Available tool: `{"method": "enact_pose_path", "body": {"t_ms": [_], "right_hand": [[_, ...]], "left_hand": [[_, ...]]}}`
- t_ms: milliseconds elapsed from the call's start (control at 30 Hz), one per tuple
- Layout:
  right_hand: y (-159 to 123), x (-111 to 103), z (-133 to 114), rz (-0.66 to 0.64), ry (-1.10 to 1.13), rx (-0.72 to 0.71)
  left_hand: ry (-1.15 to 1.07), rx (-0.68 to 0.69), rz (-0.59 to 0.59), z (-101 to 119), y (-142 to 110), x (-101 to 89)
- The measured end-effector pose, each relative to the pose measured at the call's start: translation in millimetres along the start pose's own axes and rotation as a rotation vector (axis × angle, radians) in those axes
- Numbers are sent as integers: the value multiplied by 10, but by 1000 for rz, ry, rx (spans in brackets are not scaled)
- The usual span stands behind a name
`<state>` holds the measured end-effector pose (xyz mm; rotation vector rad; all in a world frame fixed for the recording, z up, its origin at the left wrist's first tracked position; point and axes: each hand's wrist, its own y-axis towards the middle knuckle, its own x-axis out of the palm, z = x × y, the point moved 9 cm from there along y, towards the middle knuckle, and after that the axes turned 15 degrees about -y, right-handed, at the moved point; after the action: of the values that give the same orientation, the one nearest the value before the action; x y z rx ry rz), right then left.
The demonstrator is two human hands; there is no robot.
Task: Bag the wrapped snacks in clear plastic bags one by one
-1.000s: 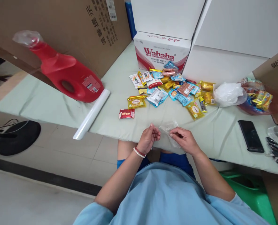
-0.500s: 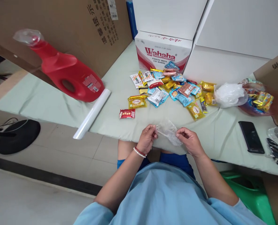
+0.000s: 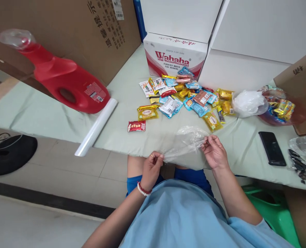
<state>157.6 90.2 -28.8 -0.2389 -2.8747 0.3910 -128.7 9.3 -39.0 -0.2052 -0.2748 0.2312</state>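
Note:
Between my two hands a clear plastic bag is stretched out over the front edge of the table. My left hand pinches its lower left end. My right hand grips the opposite edge, a little higher up. Just beyond the bag lies a pile of wrapped snacks in white, blue, yellow and brown packets. A small red packet lies by itself to the left, close to a yellow packet.
A white roll overhangs the table edge beside a red jug. A Wahaba-style water carton stands behind the snacks. At right are a white plastic bundle, a bowl of snacks, a phone and a green stool.
My hands have moved apart, the left one left and downward, the right one right and slightly up. The plastic bag is now pulled wider between them.

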Motion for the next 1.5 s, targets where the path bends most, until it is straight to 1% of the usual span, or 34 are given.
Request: {"method": "enact_pose_path", "body": {"t_ms": [33,133,167,200,233,333,367,433,500,567,600,633,667,700,733,767,833,900,967,1033,1100,1133,1167,1200,1233,1267,1300,1333,1367,1400,1433,1467,1500], "right_hand": [[-6,30,13,-21,25,3],[-34,124,16,-75,155,33],[-47,158,1,-96,194,46],[-62,192,-19,-119,221,60],[-78,224,-43,-143,235,72],[-130,305,-119,-213,223,80],[-151,331,-139,-240,208,74],[-199,381,-163,-295,163,57],[-259,424,-161,-352,105,50],[-324,452,-154,-406,54,47],[-353,459,-157,-431,37,44],[-376,457,-167,-449,24,35],[-388,440,-189,-454,15,15],[-385,403,-224,-439,8,-16],[-367,342,-266,-402,2,-56],[-337,257,-308,-343,-1,-98],[-261,37,-347,-187,-2,-152],[-193,-181,-276,-50,-12,-126],[-153,-329,-109,10,-65,-40],[-146,-405,80,-2,-164,50],[-164,-444,206,-43,-297,100],[-173,-471,202,-40,-372,82],[-180,-503,134,-7,-452,24],[-193,-523,-4,46,-537,-80],[-222,-505,-196,103,-628,-222],[-268,-426,-407,139,-727,-384],[-320,-280,-599,140,-833,-542],[-361,-77,-739,97,-942,-677],[-376,153,-817,19,-1043,-775],[-362,371,-850,-64,-1117,-835],[-315,559,-849,-140,-1160,-858],[-238,702,-828,-200,-1164,-848],[-135,801,-787,-248,-1139,-808]], "left_hand": [[94,-48,-55,-63,-76,13],[371,-207,-304,-249,-290,126],[431,-231,-365,-266,-338,153],[466,-228,-385,-244,-356,163],[476,-199,-358,-182,-339,153],[410,-19,-124,142,-175,86],[378,40,-60,244,-110,92],[327,122,8,390,44,171],[338,176,32,476,224,298],[418,251,7,541,400,470],[451,266,-47,533,482,578],[469,244,-108,486,559,676],[460,188,-163,408,627,750],[419,112,-185,320,685,783],[349,39,-169,244,731,778],[253,-14,-125,193,763,746],[-1,-59,-5,155,791,647],[-257,-104,90,124,777,563],[-436,-177,150,81,742,517],[-536,-228,171,66,707,500],[-577,-240,181,74,681,486],[-570,-241,186,77,667,479],[-543,-235,190,82,654,473],[-502,-223,189,91,640,473],[-455,-208,180,101,625,485],[-411,-191,158,113,609,512],[-377,-173,129,125,592,551],[-353,-159,94,134,573,599],[-336,-150,54,139,553,652],[-324,-150,2,141,534,711],[-314,-159,-57,140,516,769],[-306,-176,-116,136,502,815],[-304,-198,-164,129,496,838]]}}
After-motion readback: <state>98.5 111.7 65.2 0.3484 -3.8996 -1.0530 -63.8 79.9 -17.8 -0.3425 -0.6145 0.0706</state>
